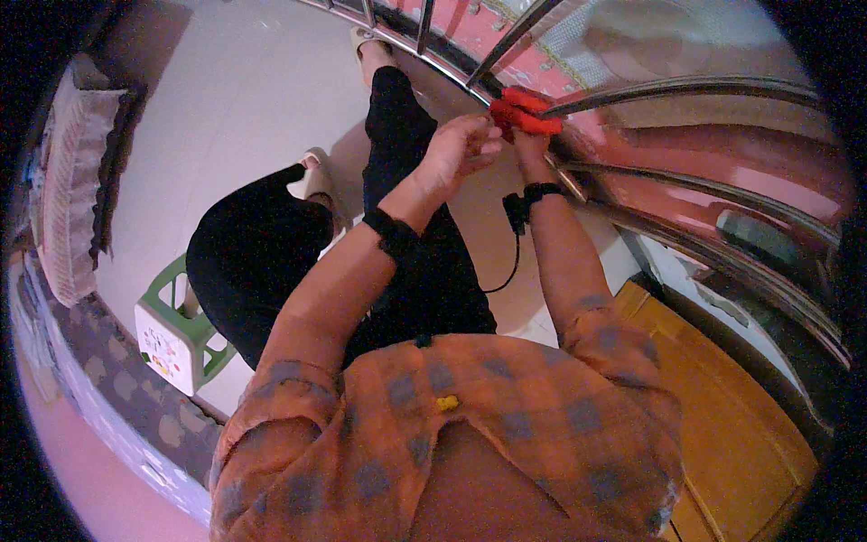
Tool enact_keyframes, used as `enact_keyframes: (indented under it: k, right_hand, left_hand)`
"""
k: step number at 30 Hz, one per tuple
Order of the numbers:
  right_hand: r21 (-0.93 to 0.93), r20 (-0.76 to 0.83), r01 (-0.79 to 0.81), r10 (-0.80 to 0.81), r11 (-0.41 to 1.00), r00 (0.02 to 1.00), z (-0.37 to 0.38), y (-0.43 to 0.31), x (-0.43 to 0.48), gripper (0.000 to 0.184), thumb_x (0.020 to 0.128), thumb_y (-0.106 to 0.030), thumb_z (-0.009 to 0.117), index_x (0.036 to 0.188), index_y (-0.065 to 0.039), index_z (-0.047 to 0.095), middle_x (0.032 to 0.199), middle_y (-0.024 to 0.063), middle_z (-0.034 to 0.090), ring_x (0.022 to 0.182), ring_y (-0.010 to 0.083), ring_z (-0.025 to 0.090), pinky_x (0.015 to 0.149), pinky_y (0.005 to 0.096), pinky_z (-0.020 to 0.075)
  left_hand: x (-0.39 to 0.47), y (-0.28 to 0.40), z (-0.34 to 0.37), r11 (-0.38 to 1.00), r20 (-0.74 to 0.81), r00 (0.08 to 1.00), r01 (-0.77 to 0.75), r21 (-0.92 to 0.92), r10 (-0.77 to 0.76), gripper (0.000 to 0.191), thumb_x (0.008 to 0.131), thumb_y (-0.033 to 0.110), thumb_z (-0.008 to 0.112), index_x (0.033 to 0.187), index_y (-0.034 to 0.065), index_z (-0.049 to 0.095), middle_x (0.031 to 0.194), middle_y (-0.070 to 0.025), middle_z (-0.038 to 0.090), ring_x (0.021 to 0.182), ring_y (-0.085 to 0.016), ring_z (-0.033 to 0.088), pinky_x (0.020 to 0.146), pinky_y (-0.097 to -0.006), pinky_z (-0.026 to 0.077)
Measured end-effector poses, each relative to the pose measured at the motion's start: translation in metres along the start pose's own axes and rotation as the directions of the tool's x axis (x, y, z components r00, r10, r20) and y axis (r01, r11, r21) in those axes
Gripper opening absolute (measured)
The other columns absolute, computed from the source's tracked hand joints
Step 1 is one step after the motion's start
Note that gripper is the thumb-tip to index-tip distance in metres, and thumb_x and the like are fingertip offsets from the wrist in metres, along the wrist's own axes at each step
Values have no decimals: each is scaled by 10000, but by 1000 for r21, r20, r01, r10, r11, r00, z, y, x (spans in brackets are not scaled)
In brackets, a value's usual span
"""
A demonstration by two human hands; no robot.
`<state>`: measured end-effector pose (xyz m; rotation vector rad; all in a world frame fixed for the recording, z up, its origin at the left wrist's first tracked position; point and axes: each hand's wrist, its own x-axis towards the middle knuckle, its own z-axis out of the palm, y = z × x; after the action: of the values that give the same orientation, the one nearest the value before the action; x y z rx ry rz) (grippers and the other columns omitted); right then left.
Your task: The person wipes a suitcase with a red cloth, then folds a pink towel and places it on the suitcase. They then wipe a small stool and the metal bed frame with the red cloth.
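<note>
A bright red cloth (521, 112) is wrapped about a bar of the metal railing (613, 98) at the upper right. My right hand (532, 143) grips the cloth from below, its fingers mostly hidden by the folds. Just left of the cloth is my left hand (467, 146), palm turned toward it, with loosely curled fingers apart. Nothing shows in that hand; whether its fingertips touch the cloth is unclear. Both wrists wear black bands, and a small black device (516, 211) with a cable hangs at the right one.
Thin upright bars (425, 27) run along the railing's base, with pinkish-red surfaces behind. A green and white plastic stool (169, 339) stands by my bent left knee. Pale floor (223, 101) lies ahead. A wooden panel (718, 400) is at lower right, and a frilled fabric item (74, 190) at far left.
</note>
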<state>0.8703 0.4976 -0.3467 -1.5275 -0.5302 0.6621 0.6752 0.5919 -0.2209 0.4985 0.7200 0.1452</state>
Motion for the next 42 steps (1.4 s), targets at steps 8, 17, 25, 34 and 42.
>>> enact_keyframes:
  k: [8, 17, 25, 34, 42]
  right_hand:
    - [-423, -282, -141, 18, 895, 959, -17, 23, -26, 309, 801, -196, 788, 1062, -63, 689, 979, 87, 696, 894, 217, 664, 723, 336, 556]
    - [-68, -241, 188, -198, 980, 950, 34, -168, -63, 401, 899, -140, 719, 1254, -33, 566, 1204, 67, 637, 1059, 188, 623, 853, 365, 547]
    - [-246, -131, 554, -593, 795, 794, 94, -279, 22, 476, 810, -98, 788, 1221, -10, 563, 1170, 96, 648, 1059, 210, 631, 937, 348, 495]
    - [-352, -275, 459, -559, 816, 782, 99, -161, 48, 534, 817, -115, 790, 1263, 17, 529, 1182, 113, 645, 1059, 248, 628, 958, 363, 485]
    - [-617, -34, 72, -119, 783, 992, 94, -10, 30, 476, 831, -153, 703, 1277, -50, 572, 1078, 112, 663, 1000, 261, 632, 942, 356, 468]
  left_hand:
    - [16, -13, 0, 1000, -66, 998, -18, 4, 18, 378, 931, 269, 566, 1256, 78, 551, 1066, -51, 644, 939, -191, 622, 791, -344, 493]
    - [7, 73, 12, 992, 8, 999, -54, 115, 53, 333, 945, 359, 600, 1099, 64, 615, 1075, -55, 634, 923, -189, 604, 753, -355, 508]
    - [-17, 144, 14, 960, 42, 976, -218, 176, 214, 425, 986, 339, 511, 1346, 113, 505, 1190, -49, 655, 1017, -186, 622, 891, -394, 469]
    - [3, 142, 0, 964, -25, 980, -189, 187, 196, 424, 993, 320, 483, 1341, 77, 497, 1184, -76, 649, 1016, -199, 613, 840, -380, 484]
    - [-14, 161, -23, 969, -63, 980, -177, 170, 190, 343, 991, 318, 506, 1241, 92, 567, 1142, -84, 677, 1013, -196, 638, 868, -358, 498]
